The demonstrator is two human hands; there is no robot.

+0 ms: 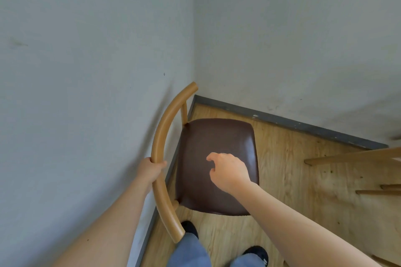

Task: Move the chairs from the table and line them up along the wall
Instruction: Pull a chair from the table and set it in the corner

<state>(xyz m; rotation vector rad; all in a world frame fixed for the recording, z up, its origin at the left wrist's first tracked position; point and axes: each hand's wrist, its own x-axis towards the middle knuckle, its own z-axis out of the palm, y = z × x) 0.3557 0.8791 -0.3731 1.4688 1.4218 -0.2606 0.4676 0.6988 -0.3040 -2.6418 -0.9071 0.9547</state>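
Currently, the wooden chair with curved light-brown backrest and dark brown padded seat (217,165) stands on the pale wood-plank floor (293,180) in the room corner, its backrest close against the grey-white wall (76,93) on the left, above the dark grey skirting board (303,127). Left hand (150,169) grips the curved backrest rail near its middle, fingers wrapped tight around it. Right hand (230,171) hovers above the seat, fingers (213,156) loosely curled and holding nothing; contact with the seat cannot be told. Pale wooden parts of other furniture (351,156) show at the floor's right edge, well apart from the chair. Blue trouser legs (188,251) and black shoes (256,252) stand just beside the chair's near side.
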